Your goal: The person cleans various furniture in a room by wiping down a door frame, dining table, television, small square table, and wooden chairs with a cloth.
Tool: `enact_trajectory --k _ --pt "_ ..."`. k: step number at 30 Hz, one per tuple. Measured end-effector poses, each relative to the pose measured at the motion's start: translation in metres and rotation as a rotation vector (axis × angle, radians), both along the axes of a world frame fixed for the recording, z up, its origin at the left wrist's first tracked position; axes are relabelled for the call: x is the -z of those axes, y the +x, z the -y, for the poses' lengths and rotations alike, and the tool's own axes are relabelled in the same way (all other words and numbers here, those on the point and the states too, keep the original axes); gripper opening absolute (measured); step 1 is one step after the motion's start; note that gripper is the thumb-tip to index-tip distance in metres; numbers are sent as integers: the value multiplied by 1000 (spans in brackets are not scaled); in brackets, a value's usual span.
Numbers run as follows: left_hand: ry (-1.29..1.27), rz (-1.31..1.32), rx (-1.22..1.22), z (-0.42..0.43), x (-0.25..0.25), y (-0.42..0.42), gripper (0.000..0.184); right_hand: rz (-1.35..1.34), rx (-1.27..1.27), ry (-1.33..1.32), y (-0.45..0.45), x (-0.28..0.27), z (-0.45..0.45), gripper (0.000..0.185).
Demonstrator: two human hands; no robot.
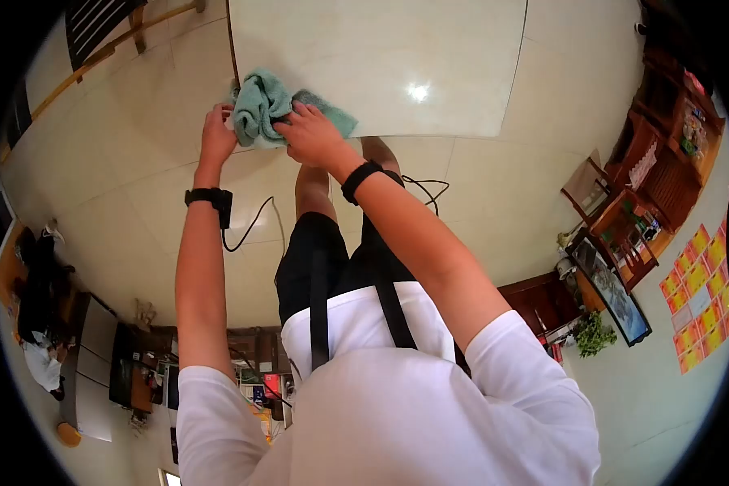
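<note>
A bunched green towel [261, 105] lies on the near left corner of a pale tabletop [381, 57], and its flatter, darker part [332, 113] spreads to the right. My right hand [312, 136] is on the towel's near side, its fingers curled into the folds and gripping it. At the towel's left edge, just off the table corner, my left hand [220, 136] has its fingers bent against the cloth, closed on its edge; the fingertips are partly hidden. Each wrist carries a black band.
Below the table is a tiled floor [130, 186], with a black cable [255, 223] beside my legs. A wooden-framed piece [109, 50] stands at upper left. Wooden furniture [664, 154], a screen [611, 283] and a plant [595, 332] are at the right.
</note>
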State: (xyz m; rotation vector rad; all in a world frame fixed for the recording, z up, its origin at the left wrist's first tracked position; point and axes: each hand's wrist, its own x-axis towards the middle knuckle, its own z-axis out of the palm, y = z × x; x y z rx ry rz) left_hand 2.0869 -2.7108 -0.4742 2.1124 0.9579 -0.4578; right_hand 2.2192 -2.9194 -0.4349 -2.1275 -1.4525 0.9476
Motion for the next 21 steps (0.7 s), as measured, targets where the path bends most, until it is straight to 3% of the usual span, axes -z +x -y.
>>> enact_trajectory --k 5,7,11,12,13,16,21 --pt "-149 -48 -27 14 8 8 48 27 95 47 4 17 35 47" --pt "155 -28 -78 36 8 11 56 24 170 40 19 17 63 52" --pt "201 -35 -264 87 6 11 78 108 295 -89 39 1 119 64" --pt "122 -12 -291 102 3 13 91 109 296 -96 45 -2 132 64" --pt "115 -13 -291 119 -2 14 91 91 359 -179 47 -1 145 67" --pt "268 -130 -111 154 -16 16 99 35 441 -277 48 -3 166 73" --pt "236 119 148 147 -23 27 103 -54 560 -165 36 21 157 86"
